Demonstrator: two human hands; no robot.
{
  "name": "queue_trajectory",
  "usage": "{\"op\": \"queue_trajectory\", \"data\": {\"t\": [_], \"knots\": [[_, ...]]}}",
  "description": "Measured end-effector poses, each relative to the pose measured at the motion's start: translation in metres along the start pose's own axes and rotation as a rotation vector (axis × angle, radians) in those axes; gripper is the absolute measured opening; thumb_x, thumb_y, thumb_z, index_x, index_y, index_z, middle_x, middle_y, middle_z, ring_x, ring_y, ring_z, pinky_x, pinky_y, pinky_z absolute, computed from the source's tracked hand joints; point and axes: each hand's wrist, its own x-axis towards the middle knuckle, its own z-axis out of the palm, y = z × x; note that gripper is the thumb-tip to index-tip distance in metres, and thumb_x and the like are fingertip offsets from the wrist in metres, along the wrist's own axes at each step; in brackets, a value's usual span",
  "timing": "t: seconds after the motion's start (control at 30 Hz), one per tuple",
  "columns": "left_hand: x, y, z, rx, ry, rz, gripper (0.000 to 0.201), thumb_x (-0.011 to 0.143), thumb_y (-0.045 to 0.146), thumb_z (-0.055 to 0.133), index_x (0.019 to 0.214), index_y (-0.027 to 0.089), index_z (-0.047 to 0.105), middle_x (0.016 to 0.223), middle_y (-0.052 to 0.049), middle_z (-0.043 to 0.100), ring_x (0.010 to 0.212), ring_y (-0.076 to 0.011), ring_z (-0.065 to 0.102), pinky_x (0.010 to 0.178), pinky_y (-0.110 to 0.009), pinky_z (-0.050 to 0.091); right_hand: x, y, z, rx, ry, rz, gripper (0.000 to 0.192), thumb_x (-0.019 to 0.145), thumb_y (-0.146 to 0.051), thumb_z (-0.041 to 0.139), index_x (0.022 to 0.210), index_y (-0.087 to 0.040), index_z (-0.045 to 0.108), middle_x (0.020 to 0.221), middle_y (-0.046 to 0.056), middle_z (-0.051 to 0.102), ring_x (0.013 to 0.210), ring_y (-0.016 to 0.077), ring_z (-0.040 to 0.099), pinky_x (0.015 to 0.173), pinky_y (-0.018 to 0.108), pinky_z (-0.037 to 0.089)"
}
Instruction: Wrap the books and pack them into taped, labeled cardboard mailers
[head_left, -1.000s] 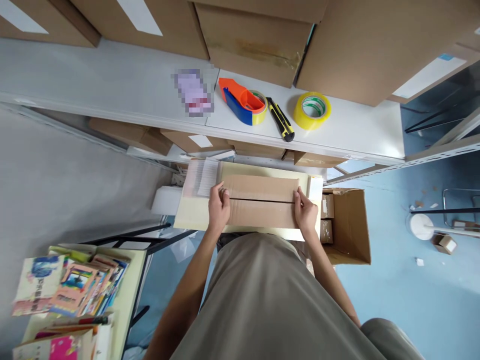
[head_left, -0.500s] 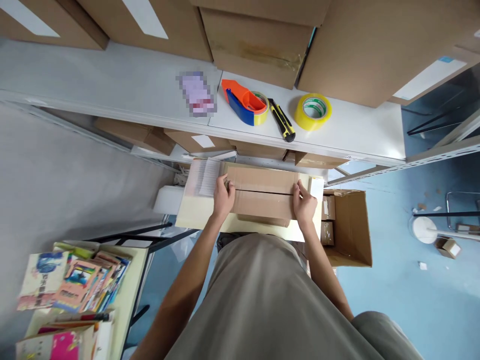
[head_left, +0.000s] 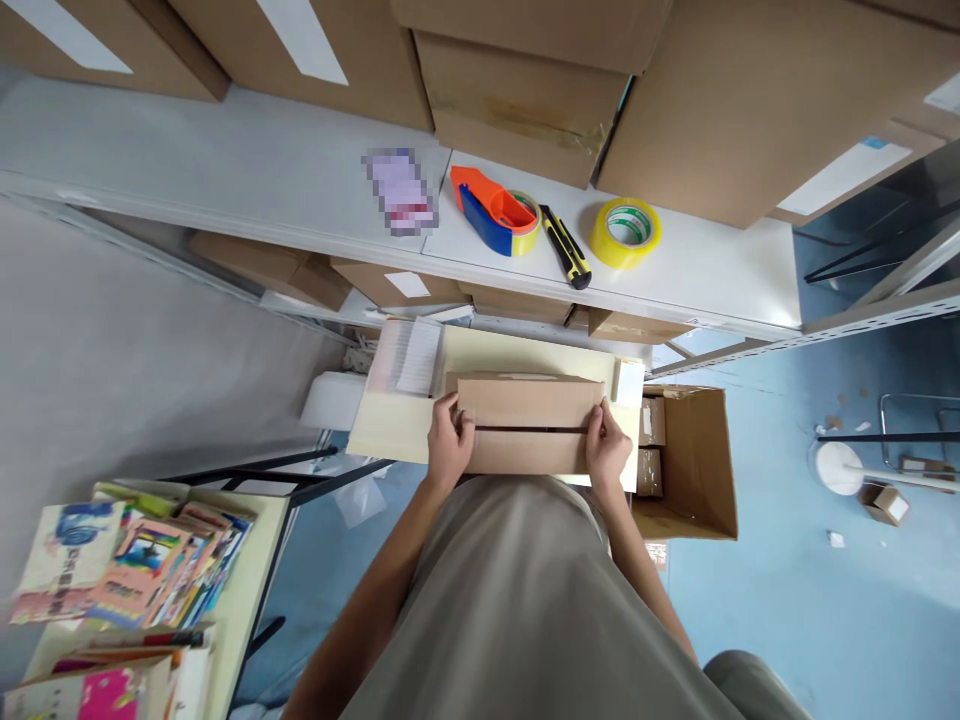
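Note:
A brown cardboard box point(head_left: 531, 404) lies over the front of the cream tabletop point(head_left: 390, 432), close to my body. Its two top flaps lie folded in, with a narrow dark gap between them. My left hand point(head_left: 450, 442) grips the box's left end, fingers curled round the edge. At the opposite end my right hand point(head_left: 607, 442) pinches the right edge near the gap. The undersides of both grips are hidden. White papers point(head_left: 420, 356) rest on the tabletop to the left, and a small white box point(head_left: 628, 382) sits at its right edge.
The shelf point(head_left: 285, 190) ahead holds a tape dispenser point(head_left: 491, 212), a yellow-black utility knife point(head_left: 565, 248), a yellow tape roll point(head_left: 625, 232) and a blurred-out flat item point(head_left: 401, 190). An open carton point(head_left: 697, 460) with small boxes stands right. Books point(head_left: 154, 560) lie at lower left.
Both hands have drawn the cardboard box toward my body and tilted it, so its far side shows more. The view has shifted slightly.

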Motion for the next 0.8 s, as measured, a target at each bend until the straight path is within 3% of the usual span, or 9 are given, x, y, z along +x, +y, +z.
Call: {"op": "queue_trajectory", "data": {"t": [0.13,0.3,0.5,0.7,0.8], "knots": [[0.037,-0.005,0.028,0.012,-0.038,0.001,0.038,0.108,0.031,0.057,0.145,0.021,0.06,0.14,-0.02,0.072,0.131,-0.0327,0.073,0.116,-0.051,0.06,0.049,-0.001,0.022,-0.098,-0.109,0.035,0.085,0.12,-0.066,0.032,0.155,-0.005,0.078,0.12,0.028,0.088,0.075,0.0281,0.081,0.071,0.035,0.056],[0.082,-0.019,0.048,0.057,-0.112,-0.025,0.03,0.111,0.036,0.056,0.136,0.02,0.061,0.134,-0.024,0.072,0.132,-0.0367,0.071,0.12,-0.058,0.056,0.08,-0.009,0.049,-0.311,-0.195,0.054,0.068,0.123,-0.049,0.033,0.148,-0.01,0.083,0.097,0.022,0.087,0.077,0.0284,0.077,0.074,0.033,0.048],[0.075,-0.027,0.047,0.064,-0.08,-0.001,0.034,0.113,0.053,0.061,0.13,0.023,0.061,0.129,-0.021,0.072,0.127,-0.0362,0.072,0.114,-0.054,0.058,0.066,0.004,0.052,-0.34,-0.216,-0.029,0.073,0.124,-0.048,0.024,0.149,-0.005,0.078,0.102,0.024,0.087,0.079,0.0276,0.077,0.073,0.033,0.046],[0.071,-0.03,0.048,0.035,-0.079,-0.022,0.031,0.114,0.051,0.06,0.127,0.023,0.06,0.124,-0.019,0.072,0.123,-0.0347,0.074,0.112,-0.051,0.059,0.054,0.022,0.055,-0.21,-0.115,-0.081,0.083,0.123,-0.06,0.021,0.13,-0.006,0.084,0.115,0.026,0.086,0.09,0.0285,0.08,0.078,0.034,0.054],[0.073,-0.029,0.048,0.043,-0.102,-0.039,0.029,0.113,0.048,0.06,0.128,0.023,0.059,0.125,-0.019,0.072,0.124,-0.0354,0.074,0.114,-0.053,0.059,0.057,0.024,0.06,-0.19,-0.104,-0.059,0.075,0.122,-0.056,0.027,0.143,-0.007,0.08,0.132,0.026,0.085,0.106,0.0304,0.082,0.087,0.036,0.06]]}}
